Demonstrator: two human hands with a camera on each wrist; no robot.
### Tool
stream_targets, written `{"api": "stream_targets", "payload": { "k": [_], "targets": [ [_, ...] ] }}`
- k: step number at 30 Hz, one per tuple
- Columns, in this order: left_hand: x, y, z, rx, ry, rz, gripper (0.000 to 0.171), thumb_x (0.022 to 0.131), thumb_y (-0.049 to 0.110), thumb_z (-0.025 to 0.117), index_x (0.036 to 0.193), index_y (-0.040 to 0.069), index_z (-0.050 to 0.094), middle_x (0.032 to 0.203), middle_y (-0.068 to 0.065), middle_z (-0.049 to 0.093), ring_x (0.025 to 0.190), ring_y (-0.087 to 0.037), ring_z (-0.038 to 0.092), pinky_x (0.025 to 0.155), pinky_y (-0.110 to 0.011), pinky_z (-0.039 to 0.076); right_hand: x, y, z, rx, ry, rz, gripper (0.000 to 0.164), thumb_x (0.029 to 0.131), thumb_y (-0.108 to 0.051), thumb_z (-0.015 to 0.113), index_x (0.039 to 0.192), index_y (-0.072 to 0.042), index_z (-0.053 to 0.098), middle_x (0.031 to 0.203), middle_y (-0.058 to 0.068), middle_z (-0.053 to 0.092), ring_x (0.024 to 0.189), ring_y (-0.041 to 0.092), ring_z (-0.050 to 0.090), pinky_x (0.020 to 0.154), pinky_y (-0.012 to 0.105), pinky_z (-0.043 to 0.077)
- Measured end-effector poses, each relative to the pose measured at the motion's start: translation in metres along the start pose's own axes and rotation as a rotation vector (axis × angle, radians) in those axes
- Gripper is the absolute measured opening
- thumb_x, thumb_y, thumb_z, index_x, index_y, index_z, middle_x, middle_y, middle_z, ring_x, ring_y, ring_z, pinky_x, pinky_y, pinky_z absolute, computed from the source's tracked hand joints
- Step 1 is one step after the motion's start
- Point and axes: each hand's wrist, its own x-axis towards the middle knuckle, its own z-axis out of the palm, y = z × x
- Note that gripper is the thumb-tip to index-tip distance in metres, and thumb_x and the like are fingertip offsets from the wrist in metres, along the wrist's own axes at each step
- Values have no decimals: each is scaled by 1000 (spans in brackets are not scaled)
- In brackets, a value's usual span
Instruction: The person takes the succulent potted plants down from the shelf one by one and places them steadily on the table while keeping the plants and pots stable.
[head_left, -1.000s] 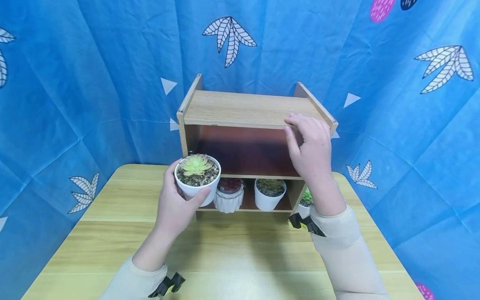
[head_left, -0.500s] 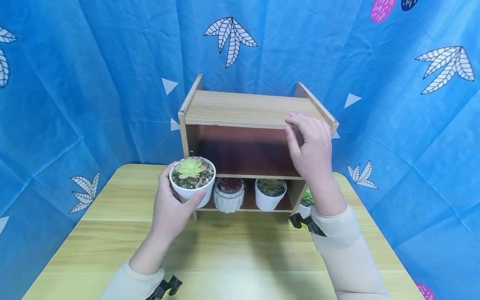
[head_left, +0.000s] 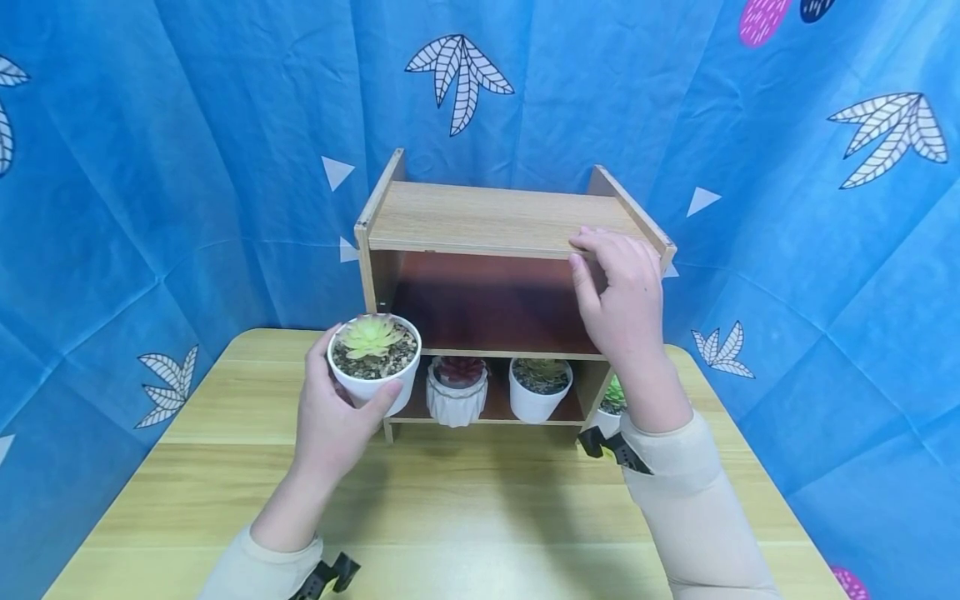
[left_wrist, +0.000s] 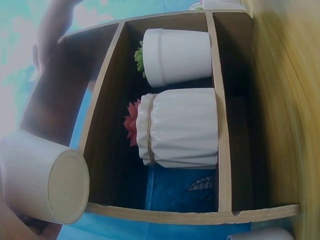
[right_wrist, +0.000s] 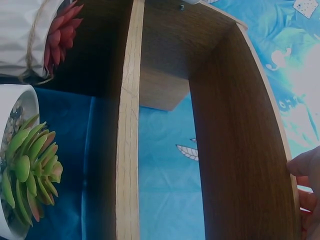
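My left hand (head_left: 333, 421) grips a white pot (head_left: 371, 387) holding a pale green succulent (head_left: 369, 335). The pot is in the air at the left front corner of a small wooden shelf (head_left: 495, 218); its round base (left_wrist: 69, 186) shows in the left wrist view. My right hand (head_left: 624, 292) holds the front edge of the shelf's top board, fingers above and thumb below. On the lower level stand a ribbed white pot (left_wrist: 182, 129) with a red succulent (right_wrist: 62, 37) and a smooth white pot (left_wrist: 177, 57) with a green succulent (right_wrist: 32, 170).
Beside the shelf's right side, partly behind my right forearm, another white pot (head_left: 604, 422) with a green plant stands on the wooden table (head_left: 225, 467). Part of a white object (left_wrist: 262, 234) shows at the left wrist view's bottom edge. Blue patterned cloth (head_left: 247, 125) hangs behind.
My left hand has moved to the left and slightly down with the potted succulent, away from the ribbed pot. The right hand keeps its place on the top board.
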Motion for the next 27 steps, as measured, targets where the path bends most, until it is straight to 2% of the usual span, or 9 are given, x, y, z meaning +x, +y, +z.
{"api": "stream_targets", "payload": {
  "k": [3,5,13,17,22,27],
  "targets": [
    [1,-1,-3,3,12,-8,93,77,21,86,152,10,31,147,-6,46,128,-22,49,104,-45,46,0,0,0,-1,2,-3,23,99,-19,62,115,-7,73,124,8,70,120,28,59,105,47,38],
    [1,-1,-5,1,16,-10,93,78,21,85,152,11,31,148,-6,45,129,-22,48,105,-49,45,0,0,0,-2,2,-4,23,99,-19,62,115,-7,73,124,8,70,120,28,60,105,47,38],
    [1,-4,-12,19,42,16,91,77,19,85,151,10,33,149,-3,45,133,-22,46,109,-50,39,0,1,0,2,-1,-10,23,99,-19,62,115,-7,73,124,8,70,120,28,59,105,47,38],
    [1,-4,-16,21,47,5,91,78,20,85,152,11,32,150,-4,44,134,-22,45,110,-51,38,0,0,0,3,-1,-9,23,99,-19,62,115,-7,73,124,8,70,120,28,60,105,47,38],
    [2,-5,-21,44,77,-4,90,79,21,84,151,10,32,150,-5,43,135,-22,44,111,-45,37,0,1,0,2,1,-5,23,99,-19,62,115,-7,73,124,8,70,119,28,60,104,47,38],
    [4,-7,-26,55,108,-15,90,80,21,84,152,11,31,151,-4,43,135,-22,44,110,-27,36,0,0,-1,-4,-2,-11,24,99,-19,61,115,-7,73,124,9,70,120,28,59,105,47,38]
  ]
}}
